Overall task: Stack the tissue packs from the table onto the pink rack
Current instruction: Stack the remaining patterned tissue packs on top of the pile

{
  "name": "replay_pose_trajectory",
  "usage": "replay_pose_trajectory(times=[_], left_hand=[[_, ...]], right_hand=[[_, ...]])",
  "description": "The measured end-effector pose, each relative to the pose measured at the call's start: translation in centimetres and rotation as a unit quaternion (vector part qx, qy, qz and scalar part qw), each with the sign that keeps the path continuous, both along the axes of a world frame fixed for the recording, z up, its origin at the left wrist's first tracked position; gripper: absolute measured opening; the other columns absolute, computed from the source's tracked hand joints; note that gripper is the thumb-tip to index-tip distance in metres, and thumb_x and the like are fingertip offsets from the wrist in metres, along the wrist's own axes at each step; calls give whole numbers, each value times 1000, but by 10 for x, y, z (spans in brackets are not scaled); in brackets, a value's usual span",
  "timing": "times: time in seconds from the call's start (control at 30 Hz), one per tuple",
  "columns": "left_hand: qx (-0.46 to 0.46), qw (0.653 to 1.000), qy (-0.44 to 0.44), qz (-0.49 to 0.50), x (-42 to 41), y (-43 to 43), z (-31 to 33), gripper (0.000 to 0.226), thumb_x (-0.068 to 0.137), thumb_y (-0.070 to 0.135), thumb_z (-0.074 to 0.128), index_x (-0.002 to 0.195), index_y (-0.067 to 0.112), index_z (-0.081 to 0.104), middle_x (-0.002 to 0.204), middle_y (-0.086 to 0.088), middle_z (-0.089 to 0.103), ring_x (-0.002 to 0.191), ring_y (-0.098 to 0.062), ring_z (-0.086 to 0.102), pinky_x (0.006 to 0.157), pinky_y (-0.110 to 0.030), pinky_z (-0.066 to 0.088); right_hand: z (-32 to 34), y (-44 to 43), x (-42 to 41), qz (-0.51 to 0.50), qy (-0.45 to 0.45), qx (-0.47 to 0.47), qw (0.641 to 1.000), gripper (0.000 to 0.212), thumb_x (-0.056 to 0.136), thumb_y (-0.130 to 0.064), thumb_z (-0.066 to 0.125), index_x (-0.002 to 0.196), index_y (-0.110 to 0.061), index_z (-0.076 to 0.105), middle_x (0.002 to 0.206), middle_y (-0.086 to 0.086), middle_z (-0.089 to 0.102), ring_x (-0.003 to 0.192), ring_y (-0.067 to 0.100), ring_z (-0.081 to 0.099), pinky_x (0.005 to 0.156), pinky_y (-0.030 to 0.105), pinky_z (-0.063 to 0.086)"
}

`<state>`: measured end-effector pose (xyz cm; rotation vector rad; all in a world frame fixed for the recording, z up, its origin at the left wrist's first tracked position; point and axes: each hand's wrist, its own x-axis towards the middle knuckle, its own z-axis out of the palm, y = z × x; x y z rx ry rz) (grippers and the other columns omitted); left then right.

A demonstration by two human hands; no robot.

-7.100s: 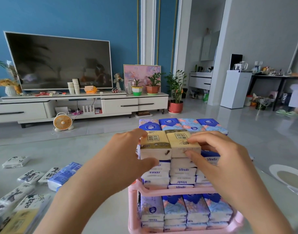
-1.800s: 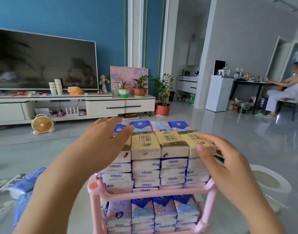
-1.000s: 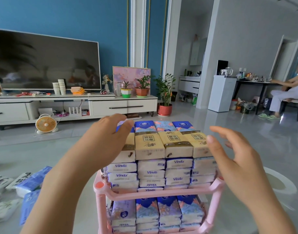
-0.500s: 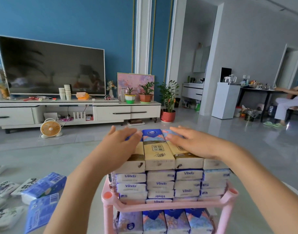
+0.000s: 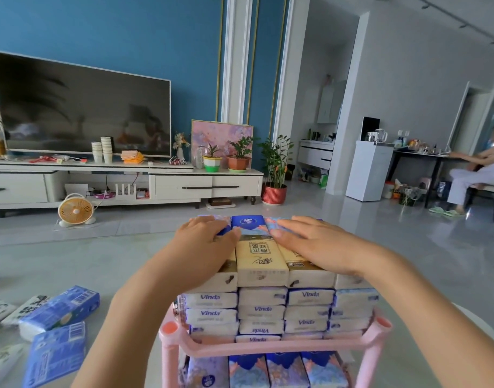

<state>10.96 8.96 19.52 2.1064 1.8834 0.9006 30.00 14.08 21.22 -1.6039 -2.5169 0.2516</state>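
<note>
From the head: lying flat with straight fingers and gripping nothing, left hand at 10 o'clock and right hand at 2 o'clock of the middle yellow tissue pack, both pressing on the top row. Counting four pack ends across that row, stacked on the pink rack at 6 o'clock. Counting two loose blue packs at 8 o'clock, with white ones beside them too blurred to number.

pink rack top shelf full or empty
Full. Vinda packs fill the top shelf of the pink rack in four columns, piled above its rail, with beige packs on top under the left hand and right hand.
</note>
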Motion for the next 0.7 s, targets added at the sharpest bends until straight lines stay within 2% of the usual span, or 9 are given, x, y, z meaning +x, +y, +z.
replay_pose_trajectory(times=[0.07,0.13,0.23,0.3,0.37,0.4,0.53,0.63,0.7], left_hand=[[-1,998,-66,-11,-1,-3,2,45,96,45,28,113,16,58,105,4,60,96,-14,54,79,-23,40],[18,991,-132,-9,-3,-10,6,46,94,49,28,124,25,53,104,7,61,86,-6,52,72,-19,39],[71,986,-153,10,-17,-20,13,52,93,49,27,133,22,45,123,6,56,98,-3,42,86,-22,32],[81,985,-153,23,-32,-31,17,42,93,49,27,117,26,53,104,12,56,87,-1,46,80,-17,34],[78,985,-143,47,-49,-42,21,29,92,50,29,88,30,50,83,13,50,71,0,44,62,-12,29],[74,987,-133,57,-59,-48,22,29,91,51,31,84,28,47,81,9,50,71,-5,45,59,-13,26],[40,993,-89,65,-97,-78,19,34,92,48,33,81,18,45,78,-4,47,73,-16,44,66,-29,32],[-22,993,-99,63,-119,-106,9,39,94,42,36,69,13,40,66,-4,36,61,-16,35,67,-30,33],[-65,988,-115,83,-126,-127,-1,34,96,39,37,77,12,45,76,-7,43,71,-17,40,64,-28,35]], right_hand=[[3,-1,-1,-1,3,-9,1000,64,87,-67,20,144,-39,20,154,-7,16,142,15,16,112,32,16],[8,-2,-3,3,0,-12,1000,65,87,-65,23,144,-33,24,153,-3,21,140,16,20,110,31,19],[17,-7,-5,11,7,21,1000,74,83,-68,25,145,-29,24,154,-4,21,142,13,16,112,32,17],[22,-16,-9,13,67,43,997,80,76,-72,23,144,-30,26,153,-7,24,140,11,21,110,31,21],[24,-27,-16,31,125,83,988,69,82,-66,30,141,-30,34,146,-8,36,132,9,33,101,25,30],[23,-34,-21,44,146,105,983,59,87,-59,35,138,-29,39,141,-8,43,127,6,38,94,21,31],[20,-61,-49,101,206,140,963,38,91,-42,46,125,-25,52,123,-9,56,113,2,49,92,19,35],[14,-86,-73,139,228,140,953,25,91,-33,50,114,-24,58,110,-11,61,103,1,54,92,21,41],[8,-103,-90,161,233,125,951,21,91,-28,52,111,-24,60,104,-12,62,98,1,56,89,22,44]])
